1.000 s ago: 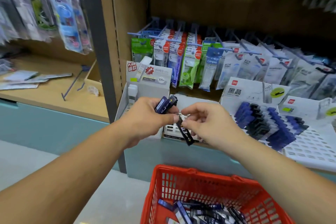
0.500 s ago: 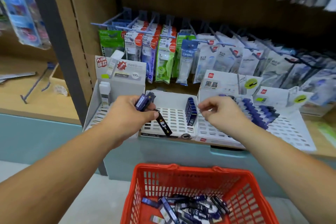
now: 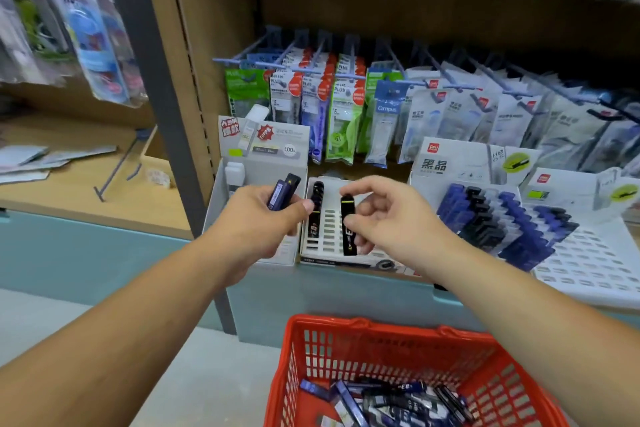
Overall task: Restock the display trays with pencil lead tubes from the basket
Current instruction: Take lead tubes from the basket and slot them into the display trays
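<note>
My left hand [image 3: 263, 218] grips a small bunch of pencil lead tubes [image 3: 281, 193], blue and black, their tops sticking up. Another black tube [image 3: 313, 227] hangs just under its thumb, over the left side of the white slotted middle tray [image 3: 329, 243]. My right hand [image 3: 391, 218] pinches one black tube with a yellow band [image 3: 347, 229] upright over that same tray. A short row of dark tubes [image 3: 317, 188] stands at the tray's back. The red basket [image 3: 349, 329] below holds several loose tubes [image 3: 384, 399].
A right-hand tray [image 3: 588, 263] carries rows of blue and black tubes [image 3: 502, 222]. A white cardboard display box [image 3: 263, 152] stands left of the middle tray. Packaged correction tapes [image 3: 343, 107] hang on hooks behind. A dark shelf post [image 3: 162, 107] rises at the left.
My right hand has come back from the right tray and now pinches a black tube over the middle tray. The left hand keeps its bunch of tubes. The view has shifted slightly.
</note>
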A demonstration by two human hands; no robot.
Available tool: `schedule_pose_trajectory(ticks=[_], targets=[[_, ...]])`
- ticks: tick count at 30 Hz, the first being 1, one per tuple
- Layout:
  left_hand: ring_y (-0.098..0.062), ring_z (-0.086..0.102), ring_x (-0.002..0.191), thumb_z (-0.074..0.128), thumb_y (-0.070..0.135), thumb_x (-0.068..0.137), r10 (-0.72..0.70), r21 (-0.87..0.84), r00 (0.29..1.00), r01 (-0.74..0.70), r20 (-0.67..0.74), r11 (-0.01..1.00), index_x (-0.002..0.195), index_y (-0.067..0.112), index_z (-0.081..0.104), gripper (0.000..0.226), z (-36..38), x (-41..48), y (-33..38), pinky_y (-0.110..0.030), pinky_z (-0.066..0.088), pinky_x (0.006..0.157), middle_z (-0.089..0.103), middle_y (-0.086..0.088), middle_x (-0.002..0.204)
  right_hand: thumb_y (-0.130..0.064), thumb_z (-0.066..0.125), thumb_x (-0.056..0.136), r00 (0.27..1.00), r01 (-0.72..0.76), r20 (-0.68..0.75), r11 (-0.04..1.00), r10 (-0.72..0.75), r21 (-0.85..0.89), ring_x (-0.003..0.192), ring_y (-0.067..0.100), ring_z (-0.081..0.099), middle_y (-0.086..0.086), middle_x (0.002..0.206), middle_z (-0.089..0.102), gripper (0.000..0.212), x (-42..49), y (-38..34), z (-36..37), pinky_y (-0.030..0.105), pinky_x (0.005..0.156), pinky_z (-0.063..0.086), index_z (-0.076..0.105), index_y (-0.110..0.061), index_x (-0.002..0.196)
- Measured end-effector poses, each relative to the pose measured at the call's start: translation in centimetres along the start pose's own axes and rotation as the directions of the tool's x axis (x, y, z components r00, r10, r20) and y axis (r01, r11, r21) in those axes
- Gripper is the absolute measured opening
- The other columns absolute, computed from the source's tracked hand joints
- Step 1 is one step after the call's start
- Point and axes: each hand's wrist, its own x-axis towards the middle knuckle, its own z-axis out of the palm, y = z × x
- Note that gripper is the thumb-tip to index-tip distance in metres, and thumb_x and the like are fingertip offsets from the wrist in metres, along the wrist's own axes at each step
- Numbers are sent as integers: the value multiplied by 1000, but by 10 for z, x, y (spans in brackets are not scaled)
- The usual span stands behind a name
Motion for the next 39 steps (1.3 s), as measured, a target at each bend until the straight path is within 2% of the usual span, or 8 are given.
schedule_pose_trajectory(ticks=[3, 7, 14, 19, 23, 27, 31, 39], targets=[[-15, 27, 51, 70, 40, 97, -135, 40, 989, 133, 53, 990, 81, 20, 55, 29, -21, -1, -13, -25, 27, 44, 35, -1, 65, 3, 68, 93, 999, 7, -52, 998, -4, 60, 69, 28, 74, 24, 81, 71, 19, 2, -4, 4, 41, 70, 64, 67, -12, 104], [-14, 35, 47, 56, 13, 100, -249, -39, 958, 257, 144, 966, 97, 15, 47, 10, -29, -2, -30, -23, 23, 45, 44, -5, 70, 1, 66, 95, 998, -6, -54, 998, 10, 65, 78, 29, 76, 16, 81, 73, 10, 13, 0, 19, 41, 77, 64, 67, -5, 102], [-14, 57, 64, 62, 18, 103, -123, 25, 951, 121, 285, 992, 108, 7, 62, 12, -42, -9, -44, -24, 41, 53, 67, -7, 80, 1, 69, 93, 997, -50, -54, 996, 46, -68, 82, 21, 76, 15, 92, 75, 13, 28, 22, 33, 32, 74, 63, 70, -12, 91], [-17, 63, 58, 61, 22, 104, -134, -18, 948, 145, 288, 989, 121, 15, 61, 18, -45, -11, -40, -21, 32, 41, 77, -10, 91, 0, 71, 92, 1000, 28, 7, 978, -27, -207, 79, 17, 75, 7, 84, 76, 18, 31, 24, 34, 39, 82, 62, 70, -18, 86], [-12, 44, 50, 59, 22, 105, -137, -46, 938, 160, 318, 986, 119, 18, 61, 15, -42, -9, -41, -20, 30, 42, 69, -8, 82, -7, 74, 90, 995, 85, -14, 934, -96, -346, 76, 14, 71, -1, 82, 74, 25, 32, 27, 42, 31, 75, 58, 68, -30, 85], [-13, 49, 57, 53, 8, 107, -133, -66, 918, 169, 372, 983, 116, 14, 58, 13, -39, -9, -40, -20, 34, 47, 71, -13, 91, -7, 74, 90, 990, 107, -48, 934, -132, -340, 60, 3, 59, 2, 77, 70, 24, 31, 22, 44, 15, 57, 47, 62, -28, 92], [-17, 56, 59, 50, 2, 106, -113, -42, 923, 138, 368, 990, 118, 11, 54, 15, -34, -7, -39, -22, 35, 47, 74, -20, 105, -12, 76, 89, 979, 164, -27, 867, -200, -470, 73, 11, 66, -13, 83, 70, 24, 33, 20, 39, 31, 73, 55, 66, -33, 85], [-17, 56, 54, 52, 15, 108, -126, 37, 947, 120, 297, 992, 118, 14, 56, 11, -32, -6, -36, -25, 35, 46, 77, -21, 94, -25, 73, 92, 983, 170, 35, 803, -183, -571, 80, 12, 63, -16, 84, 68, 11, 32, 18, 39, 41, 80, 57, 75, -32, 101]])
